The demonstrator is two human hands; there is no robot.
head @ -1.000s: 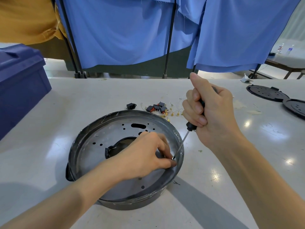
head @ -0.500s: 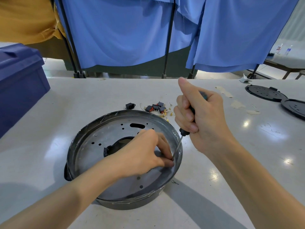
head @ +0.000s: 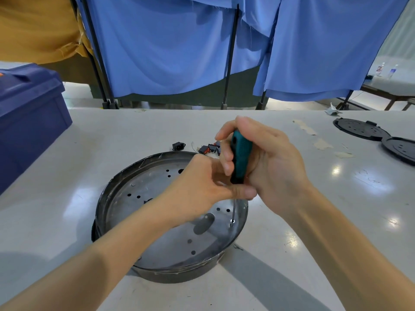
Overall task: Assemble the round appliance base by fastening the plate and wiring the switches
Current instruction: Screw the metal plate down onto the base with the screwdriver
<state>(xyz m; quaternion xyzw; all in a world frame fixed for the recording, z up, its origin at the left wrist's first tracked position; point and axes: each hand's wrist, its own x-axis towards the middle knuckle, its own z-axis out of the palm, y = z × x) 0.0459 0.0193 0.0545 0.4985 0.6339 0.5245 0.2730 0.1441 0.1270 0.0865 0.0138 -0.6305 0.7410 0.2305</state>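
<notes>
metal plate (head: pixel 170 241) lies inside the round black base (head: pixel 179 273) on the white table (head: pixel 292 254). just below the right hand (head: pixel 267 167), whose grip is clamped on a teal screwdriver (head: pixel 241 160), the upright shaft meets a screw (head: pixel 232 221) near the plate's right edge. the left hand (head: pixel 197 187) touches it, fingers curled at the shaft. beyond both hands lie small black switches (head: pixel 208 149); far right, 2 black discs (head: pixel 359 129).

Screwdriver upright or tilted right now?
Nearly upright. The screwdriver stands with its shaft running almost straight down to a screw in the plate, gripped by the right hand.
</notes>
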